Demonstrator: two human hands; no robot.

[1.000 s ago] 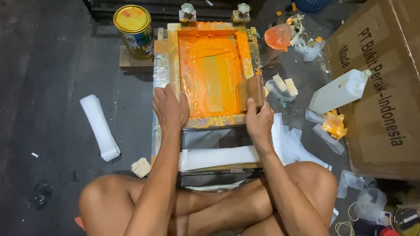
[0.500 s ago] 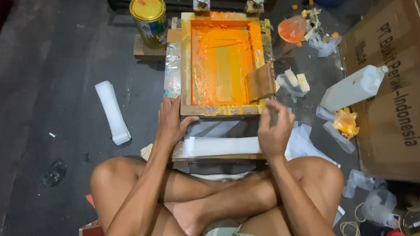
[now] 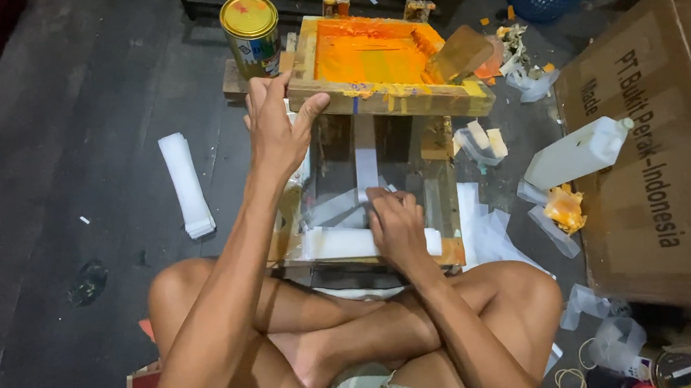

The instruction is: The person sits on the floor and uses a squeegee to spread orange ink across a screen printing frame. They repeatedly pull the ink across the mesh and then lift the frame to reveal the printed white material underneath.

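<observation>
One wooden printing frame point(image 3: 387, 95) with orange ink, near edge tilted up off base, long axis left-right. One paint can point(image 3: 249, 24) beyond it, one white bottle point(image 3: 575, 154) lying at right, one folded white stack point(image 3: 186, 184) on floor at left. Left hand point(image 3: 278, 130) clasped on frame's near left corner. Right hand point(image 3: 395, 227) curled, fingertips pressing white sheet point(image 3: 340, 242) below frame.

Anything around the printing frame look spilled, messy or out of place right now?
Yes. Orange ink is smeared over the wooden screen frame, which the left hand holds tilted up. A white plastic jug lies on its side, beside an orange-stained rag and scattered plastic scraps on the floor.
</observation>
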